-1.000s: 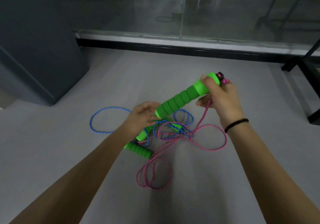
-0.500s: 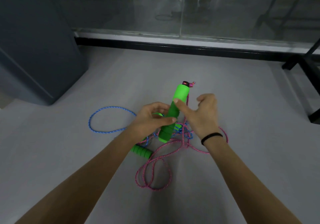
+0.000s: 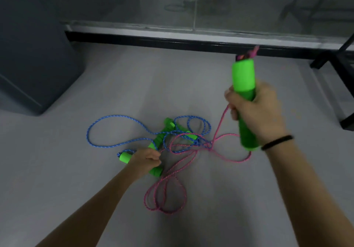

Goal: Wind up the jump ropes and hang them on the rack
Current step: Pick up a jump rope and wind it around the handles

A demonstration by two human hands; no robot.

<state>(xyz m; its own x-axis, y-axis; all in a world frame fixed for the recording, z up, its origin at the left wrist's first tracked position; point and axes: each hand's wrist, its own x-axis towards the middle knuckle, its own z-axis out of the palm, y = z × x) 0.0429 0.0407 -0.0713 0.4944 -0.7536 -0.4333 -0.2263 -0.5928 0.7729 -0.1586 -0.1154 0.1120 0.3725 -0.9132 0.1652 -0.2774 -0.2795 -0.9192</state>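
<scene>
Two jump ropes lie tangled on the grey floor: a pink rope (image 3: 166, 195) and a blue rope (image 3: 107, 121), each with green foam handles. My right hand (image 3: 256, 112) is closed around one green handle (image 3: 243, 78), held upright off the floor, with the pink rope trailing down from it. My left hand (image 3: 145, 159) is down on the floor, gripping a second green handle (image 3: 125, 157) whose end carries blue rope. Two more green handles (image 3: 168, 125) lie in the middle of the tangle.
A dark grey cabinet (image 3: 34, 55) stands at the left. A glass wall with a black base rail (image 3: 172, 40) runs across the back. Black metal frame legs (image 3: 337, 63) stand at the right edge.
My right hand took the upright handle alone and lifted it up and to the right. My left hand let go of it and dropped to the floor onto another handle.
</scene>
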